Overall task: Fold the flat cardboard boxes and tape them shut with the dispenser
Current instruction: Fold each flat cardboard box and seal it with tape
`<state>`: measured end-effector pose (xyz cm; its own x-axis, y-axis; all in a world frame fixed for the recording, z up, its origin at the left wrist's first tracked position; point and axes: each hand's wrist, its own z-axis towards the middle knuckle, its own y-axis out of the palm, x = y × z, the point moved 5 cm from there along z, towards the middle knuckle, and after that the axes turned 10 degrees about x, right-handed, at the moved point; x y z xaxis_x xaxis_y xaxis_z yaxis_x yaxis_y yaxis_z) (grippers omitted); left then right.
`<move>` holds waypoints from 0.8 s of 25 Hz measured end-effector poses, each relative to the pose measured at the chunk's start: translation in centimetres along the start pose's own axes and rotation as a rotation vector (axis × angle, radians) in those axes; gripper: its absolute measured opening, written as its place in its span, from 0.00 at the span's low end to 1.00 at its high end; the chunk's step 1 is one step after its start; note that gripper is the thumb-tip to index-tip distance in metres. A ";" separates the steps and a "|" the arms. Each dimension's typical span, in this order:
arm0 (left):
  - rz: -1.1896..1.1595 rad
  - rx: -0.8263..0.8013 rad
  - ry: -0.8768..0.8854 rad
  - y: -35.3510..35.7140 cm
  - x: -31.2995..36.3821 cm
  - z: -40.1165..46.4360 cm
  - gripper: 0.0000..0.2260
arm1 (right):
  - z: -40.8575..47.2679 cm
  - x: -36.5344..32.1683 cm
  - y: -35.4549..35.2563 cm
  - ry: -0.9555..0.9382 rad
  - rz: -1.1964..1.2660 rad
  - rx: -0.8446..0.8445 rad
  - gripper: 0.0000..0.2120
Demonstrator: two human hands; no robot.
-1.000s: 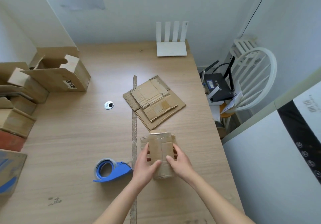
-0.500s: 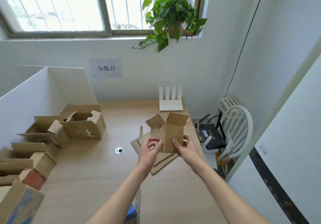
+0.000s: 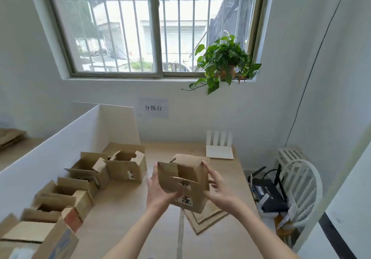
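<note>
Both hands hold one small box (image 3: 183, 182) up above the desk (image 3: 124, 204). The left hand (image 3: 160, 190) and right hand (image 3: 217, 186) grip its sides. It looks like the folding step. Next, flaps need pushing shut between the grips.

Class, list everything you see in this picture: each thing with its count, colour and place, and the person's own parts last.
held box: 1, brown, in the air above the table, flaps partly folded
folded boxes: about six, brown, in a row along the divider
flat cardboard: a small pile, brown, on the table under the held box
table: 1, light wood
divider: 1, white, left of the boxes
white router: 1, at the table's far edge
black router: 1, on the chair
chair: 1, white, right of the table
potted plant: 1, green, on the windowsill
paper sign: 1, white, on the wall
left hand: grips the box's left side
right hand: fingers against its right side
</note>
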<state>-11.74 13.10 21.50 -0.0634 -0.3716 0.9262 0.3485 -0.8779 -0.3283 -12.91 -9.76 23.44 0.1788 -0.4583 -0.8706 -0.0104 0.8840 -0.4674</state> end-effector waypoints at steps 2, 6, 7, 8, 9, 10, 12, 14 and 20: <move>0.038 0.044 0.021 -3.0 -1.5 1.0 0.65 | 1.1 -1.0 2.7 -0.063 -0.115 -0.063 0.39; 0.164 0.090 0.048 -8.0 -4.7 2.3 0.60 | 3.0 -1.7 9.2 -0.067 -0.133 -0.181 0.39; 0.188 0.100 0.042 -9.4 -5.9 2.8 0.59 | 3.7 -1.7 11.2 -0.066 -0.140 -0.198 0.39; 0.214 0.111 0.019 -10.8 -7.0 3.3 0.59 | 4.5 -1.7 13.2 -0.068 -0.145 -0.214 0.39; 0.233 0.127 -0.001 -12.3 -8.4 4.0 0.58 | 5.3 -1.8 15.4 -0.068 -0.143 -0.230 0.39; 0.259 0.142 -0.032 -13.9 -9.9 4.9 0.58 | 6.1 -1.9 17.6 -0.072 -0.143 -0.244 0.40; 0.330 0.149 -0.074 -16.6 -12.9 6.8 0.55 | 8.0 -1.4 21.7 -0.075 -0.169 -0.246 0.40; 0.445 0.124 -0.092 -19.2 -16.2 9.1 0.51 | 9.9 -0.9 25.4 -0.061 -0.194 -0.265 0.41; 0.692 -0.015 -0.124 -25.1 -26.6 16.9 0.39 | 16.3 1.8 36.9 0.009 -0.251 -0.303 0.44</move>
<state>-3.01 50.09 8.26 0.2755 -0.8099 0.5178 0.2573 -0.4569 -0.8515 3.11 23.57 7.12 0.2037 -0.6585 -0.7245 -0.2574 0.6779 -0.6886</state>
